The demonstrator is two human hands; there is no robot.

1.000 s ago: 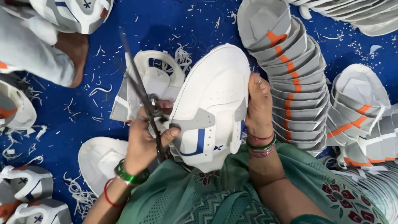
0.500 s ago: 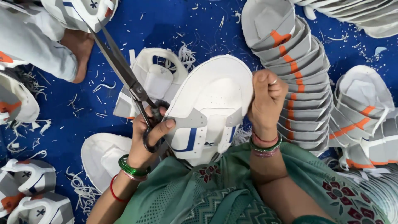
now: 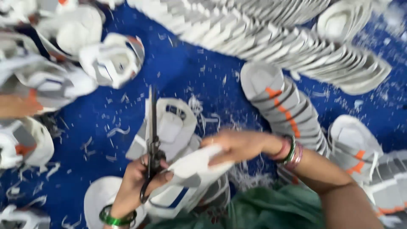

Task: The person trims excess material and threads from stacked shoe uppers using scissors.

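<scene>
Two hands work over the blue floor (image 3: pixel 203 80): the left hand (image 3: pixel 135 186) is wrapped around the scissors (image 3: pixel 151 140), blades pointing up and away. Right hand (image 3: pixel 237 145) pinches the white shoe upper (image 3: pixel 190 178) at its top edge, just beside the scissors, with stacked soles (image 3: pixel 288 110) nearby.

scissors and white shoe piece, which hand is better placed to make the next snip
Probably the left hand: its fingers are already through the scissors handles, blades pointing away over the blue mat. The right hand grips the white shoe piece beside them, so it is busy steadying.
</scene>
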